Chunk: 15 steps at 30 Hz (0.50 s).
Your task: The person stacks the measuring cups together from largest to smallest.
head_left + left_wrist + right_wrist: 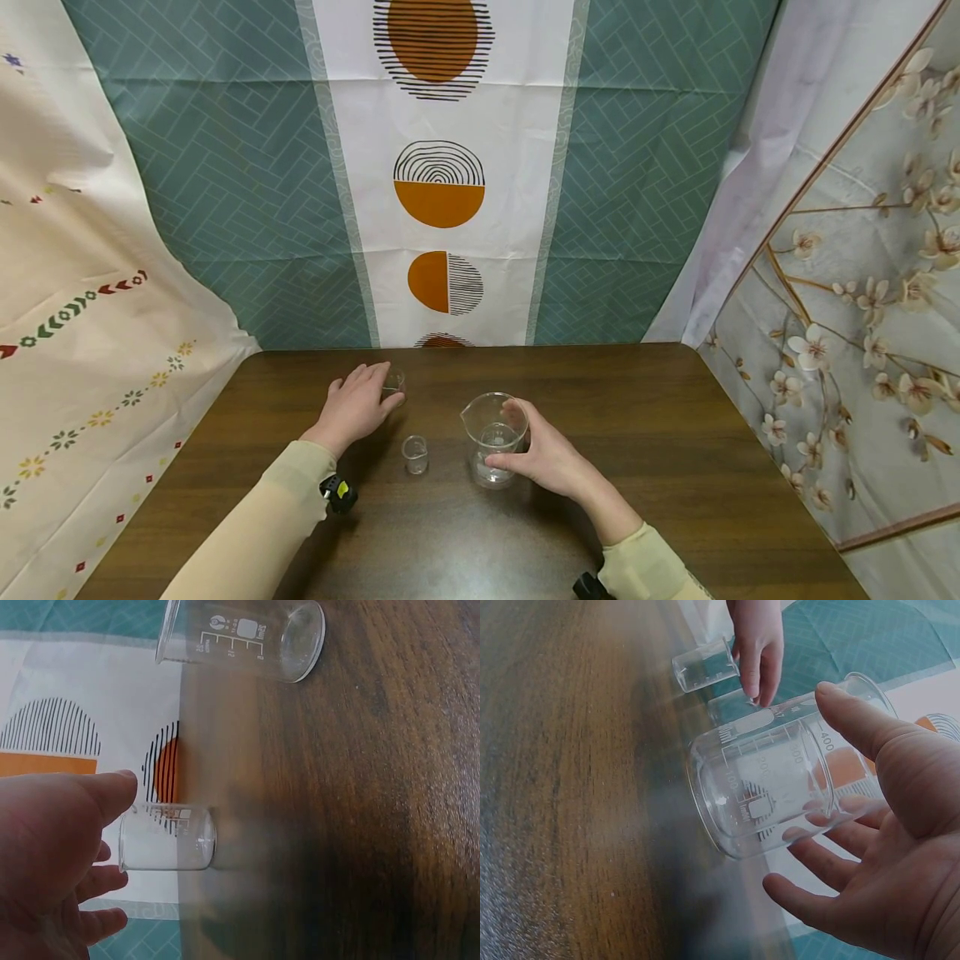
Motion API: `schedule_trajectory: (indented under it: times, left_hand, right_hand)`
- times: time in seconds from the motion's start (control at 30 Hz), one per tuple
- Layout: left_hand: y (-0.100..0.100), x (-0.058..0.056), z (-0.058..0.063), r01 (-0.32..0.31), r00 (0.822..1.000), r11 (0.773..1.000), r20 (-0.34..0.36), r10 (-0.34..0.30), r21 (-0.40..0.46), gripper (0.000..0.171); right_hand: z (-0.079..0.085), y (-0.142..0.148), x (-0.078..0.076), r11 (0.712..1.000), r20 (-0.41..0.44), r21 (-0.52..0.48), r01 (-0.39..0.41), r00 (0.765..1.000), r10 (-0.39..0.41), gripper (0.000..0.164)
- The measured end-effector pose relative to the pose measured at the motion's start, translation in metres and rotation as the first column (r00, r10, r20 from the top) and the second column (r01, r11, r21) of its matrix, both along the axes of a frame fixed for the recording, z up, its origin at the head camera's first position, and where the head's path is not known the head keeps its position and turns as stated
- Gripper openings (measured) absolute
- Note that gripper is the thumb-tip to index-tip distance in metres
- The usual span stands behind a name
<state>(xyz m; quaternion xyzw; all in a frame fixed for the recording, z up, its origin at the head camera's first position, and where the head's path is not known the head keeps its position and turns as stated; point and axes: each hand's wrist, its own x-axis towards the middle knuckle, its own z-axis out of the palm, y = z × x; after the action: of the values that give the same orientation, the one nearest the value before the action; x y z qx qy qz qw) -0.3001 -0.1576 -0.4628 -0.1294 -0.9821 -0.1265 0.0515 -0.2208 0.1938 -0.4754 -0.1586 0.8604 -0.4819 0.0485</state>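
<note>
Grasping the large beaker (pixel 483 433) at head-view six o'clock, the right hand (pixel 551 457) should hold it steady, while the left hand (pixel 355 408), unclenched at the far beaker (pixel 169 838) toward the large one's ten o'clock, should align squarely to prevent tipping.

Head view: we note moderate, even light, apparently from above. Glare whitens the table (pixel 487 542) at 6 o'clock; a soft shadow lies beside the left sleeve (pixel 255 521). The cloth (pixel 513 167) at 12 o'clock is crisp; outer edges look stretched. Left wrist: we find the table grain smeared near the centre, sharper toward 3 o'clock. Right wrist: speckled glare at 8 o'clock, small reflections on the beaker (pixel 776 761).
</note>
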Motion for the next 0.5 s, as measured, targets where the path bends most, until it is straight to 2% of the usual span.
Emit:
schedule_trajectory:
  times: [0.5]
  left_hand:
    - [0.0012,-0.0013,-0.0022,-0.008,0.999,1.0,0.048,0.007,0.011,0.072]
  right_hand:
    - [-0.0006,0.0003,-0.0002,1.0,0.02,-0.003,0.0,1.0,0.0,0.094]
